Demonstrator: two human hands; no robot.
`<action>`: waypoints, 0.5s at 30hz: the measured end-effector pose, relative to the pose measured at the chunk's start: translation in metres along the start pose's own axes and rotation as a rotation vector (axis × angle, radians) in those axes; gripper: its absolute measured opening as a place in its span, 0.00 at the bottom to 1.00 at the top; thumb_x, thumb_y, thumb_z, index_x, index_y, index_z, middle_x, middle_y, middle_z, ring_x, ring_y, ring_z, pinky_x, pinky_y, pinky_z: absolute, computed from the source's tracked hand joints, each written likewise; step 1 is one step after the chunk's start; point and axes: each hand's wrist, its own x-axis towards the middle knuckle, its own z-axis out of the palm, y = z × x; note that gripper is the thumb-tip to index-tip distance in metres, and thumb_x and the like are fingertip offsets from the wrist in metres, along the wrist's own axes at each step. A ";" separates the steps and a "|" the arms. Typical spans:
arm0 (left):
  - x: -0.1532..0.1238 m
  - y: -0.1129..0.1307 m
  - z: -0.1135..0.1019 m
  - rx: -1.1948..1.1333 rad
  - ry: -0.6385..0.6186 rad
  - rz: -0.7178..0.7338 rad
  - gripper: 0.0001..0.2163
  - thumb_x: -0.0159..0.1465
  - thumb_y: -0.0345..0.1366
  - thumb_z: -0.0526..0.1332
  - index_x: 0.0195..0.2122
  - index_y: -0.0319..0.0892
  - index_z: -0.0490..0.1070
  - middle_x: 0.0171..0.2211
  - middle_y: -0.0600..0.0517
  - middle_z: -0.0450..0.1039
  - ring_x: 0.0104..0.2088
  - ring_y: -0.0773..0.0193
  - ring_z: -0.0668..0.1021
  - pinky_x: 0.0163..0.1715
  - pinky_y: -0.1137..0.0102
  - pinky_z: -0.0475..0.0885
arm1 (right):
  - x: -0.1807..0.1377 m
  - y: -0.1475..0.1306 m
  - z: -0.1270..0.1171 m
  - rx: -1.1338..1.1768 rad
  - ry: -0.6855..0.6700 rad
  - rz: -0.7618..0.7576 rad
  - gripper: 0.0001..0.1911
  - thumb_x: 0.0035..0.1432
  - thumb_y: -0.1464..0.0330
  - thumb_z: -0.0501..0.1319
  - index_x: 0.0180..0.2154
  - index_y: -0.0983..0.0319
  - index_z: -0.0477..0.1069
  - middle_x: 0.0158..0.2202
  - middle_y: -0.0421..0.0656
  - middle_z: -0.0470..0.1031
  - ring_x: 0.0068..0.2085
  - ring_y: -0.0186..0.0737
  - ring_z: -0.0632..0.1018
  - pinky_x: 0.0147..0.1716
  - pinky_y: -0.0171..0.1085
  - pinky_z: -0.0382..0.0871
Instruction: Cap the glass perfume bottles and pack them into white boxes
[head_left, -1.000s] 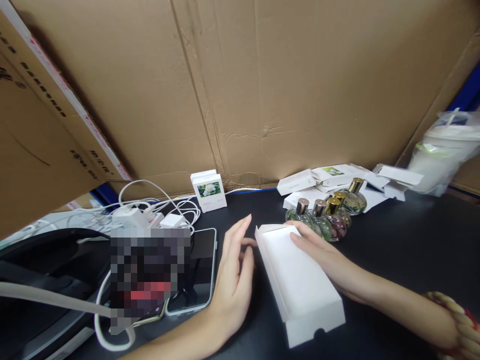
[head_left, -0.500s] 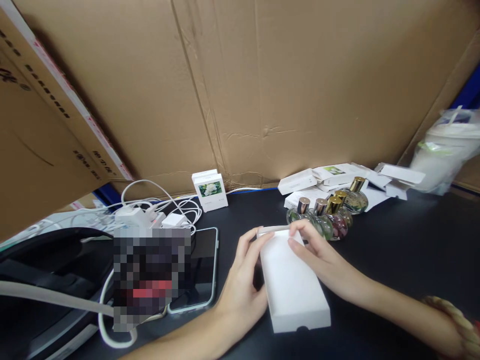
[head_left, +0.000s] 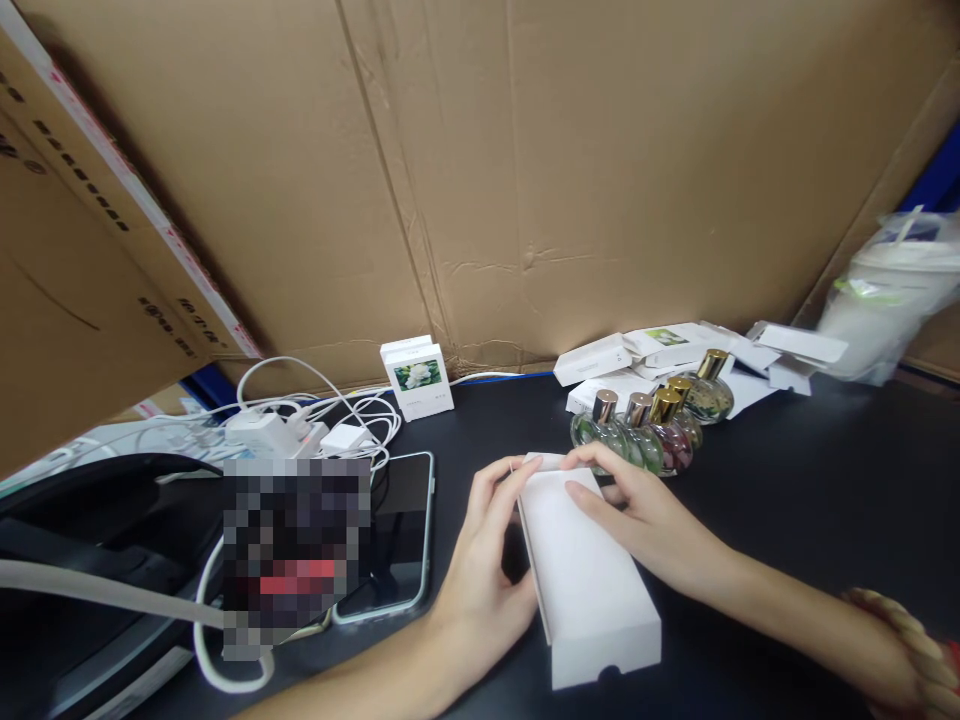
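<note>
A long white carton [head_left: 589,585] lies on the black table [head_left: 810,490] in front of me. My left hand [head_left: 480,560] grips its left side near the far end, fingers curled against the edge. My right hand [head_left: 637,520] rests over the far end, thumb on top and fingers round the right side. Just behind the carton stand several small glass perfume bottles [head_left: 649,430] with gold and silver caps.
Flat white boxes [head_left: 645,355] are piled behind the bottles. A small box with a flower picture [head_left: 417,378] stands at the cardboard wall. A phone [head_left: 394,535], chargers and white cables [head_left: 300,425] lie at left. A bagged drink cup [head_left: 889,300] stands at far right.
The carton was open with its inside showing; both hands closed in on its far end, and its plain white top now faces up, drawn slightly nearer.
</note>
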 end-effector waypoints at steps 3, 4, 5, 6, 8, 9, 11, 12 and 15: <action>0.000 0.001 0.000 -0.009 -0.046 -0.044 0.31 0.54 0.24 0.60 0.58 0.49 0.55 0.52 0.46 0.58 0.54 0.56 0.68 0.43 0.68 0.73 | 0.000 0.000 -0.001 -0.088 0.021 -0.029 0.12 0.57 0.57 0.53 0.38 0.59 0.63 0.24 0.37 0.66 0.21 0.31 0.64 0.18 0.31 0.57; 0.000 0.001 0.000 -0.009 -0.063 -0.050 0.31 0.54 0.24 0.60 0.58 0.49 0.55 0.52 0.46 0.58 0.53 0.56 0.68 0.42 0.68 0.73 | 0.000 0.000 -0.001 -0.111 0.010 -0.045 0.12 0.57 0.58 0.53 0.38 0.59 0.64 0.26 0.39 0.68 0.22 0.32 0.66 0.19 0.32 0.59; 0.000 0.000 0.000 -0.008 -0.081 -0.043 0.31 0.54 0.24 0.61 0.58 0.50 0.55 0.52 0.46 0.58 0.53 0.56 0.68 0.43 0.67 0.73 | 0.001 0.000 -0.001 -0.131 -0.003 -0.066 0.12 0.57 0.58 0.53 0.39 0.59 0.65 0.29 0.40 0.70 0.25 0.33 0.68 0.21 0.33 0.61; 0.001 0.000 0.001 -0.009 -0.100 -0.026 0.31 0.54 0.24 0.61 0.58 0.50 0.55 0.52 0.47 0.58 0.54 0.56 0.67 0.46 0.66 0.72 | 0.001 0.000 -0.001 -0.149 -0.017 -0.088 0.12 0.58 0.59 0.53 0.39 0.59 0.66 0.33 0.42 0.70 0.27 0.34 0.70 0.23 0.34 0.63; 0.000 -0.001 0.002 -0.015 -0.123 0.016 0.31 0.53 0.24 0.61 0.57 0.52 0.55 0.52 0.49 0.58 0.55 0.57 0.66 0.52 0.64 0.67 | 0.001 0.001 -0.001 -0.176 -0.030 -0.122 0.12 0.58 0.60 0.53 0.39 0.59 0.68 0.38 0.44 0.70 0.32 0.37 0.72 0.28 0.35 0.65; 0.000 -0.002 0.002 -0.020 -0.130 0.033 0.32 0.53 0.23 0.61 0.57 0.53 0.55 0.52 0.49 0.58 0.56 0.58 0.65 0.54 0.63 0.66 | 0.002 0.002 -0.001 -0.181 -0.030 -0.127 0.12 0.58 0.60 0.53 0.39 0.59 0.68 0.39 0.44 0.70 0.33 0.37 0.72 0.29 0.36 0.65; 0.000 -0.003 0.003 -0.030 -0.128 0.052 0.32 0.53 0.23 0.62 0.57 0.54 0.54 0.51 0.50 0.59 0.55 0.59 0.66 0.55 0.64 0.65 | 0.002 0.003 -0.001 -0.173 -0.031 -0.117 0.12 0.58 0.59 0.53 0.39 0.59 0.68 0.38 0.44 0.70 0.33 0.37 0.71 0.29 0.36 0.65; 0.000 -0.004 0.004 -0.032 -0.124 0.054 0.33 0.53 0.23 0.61 0.57 0.53 0.54 0.51 0.50 0.59 0.55 0.59 0.66 0.55 0.64 0.65 | 0.002 0.004 -0.001 -0.163 -0.034 -0.112 0.13 0.58 0.59 0.53 0.38 0.60 0.67 0.38 0.43 0.69 0.32 0.36 0.71 0.29 0.35 0.65; 0.000 -0.006 0.004 -0.020 -0.129 0.034 0.34 0.53 0.24 0.62 0.58 0.52 0.52 0.52 0.48 0.58 0.55 0.58 0.67 0.54 0.62 0.66 | 0.003 0.005 -0.001 -0.125 -0.045 -0.081 0.13 0.59 0.57 0.52 0.37 0.60 0.65 0.34 0.41 0.68 0.28 0.33 0.68 0.26 0.34 0.62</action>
